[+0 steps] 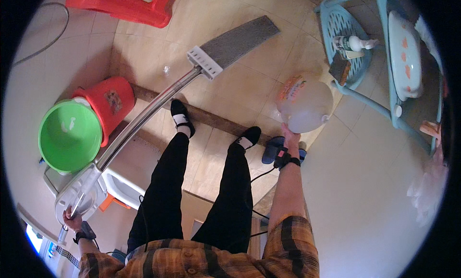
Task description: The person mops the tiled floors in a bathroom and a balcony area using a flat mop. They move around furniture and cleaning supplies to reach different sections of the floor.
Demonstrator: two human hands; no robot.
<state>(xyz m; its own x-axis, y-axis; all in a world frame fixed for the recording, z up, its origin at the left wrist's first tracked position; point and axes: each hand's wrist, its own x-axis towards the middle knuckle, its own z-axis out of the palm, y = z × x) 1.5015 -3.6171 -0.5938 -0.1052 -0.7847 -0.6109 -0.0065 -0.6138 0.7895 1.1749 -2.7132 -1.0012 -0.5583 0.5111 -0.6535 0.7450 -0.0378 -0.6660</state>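
At the lower left, my left hand is closed around the upper handle of a flat mop. Its steel pole runs up to a white plastic clamp with a grey pad lying on the tiled floor. A translucent white plastic piece surrounds the pole beside this hand; how they join is unclear. On the other side, my right hand holds a round translucent plastic vessel with orange print, beside the wall. The fingers behind the vessel are hidden.
A green basin and red bucket stand at left. A red plastic stool is at the top. At right, a blue rack holds a white bottle and printed basin. Blue slippers lie by a brown step edge.
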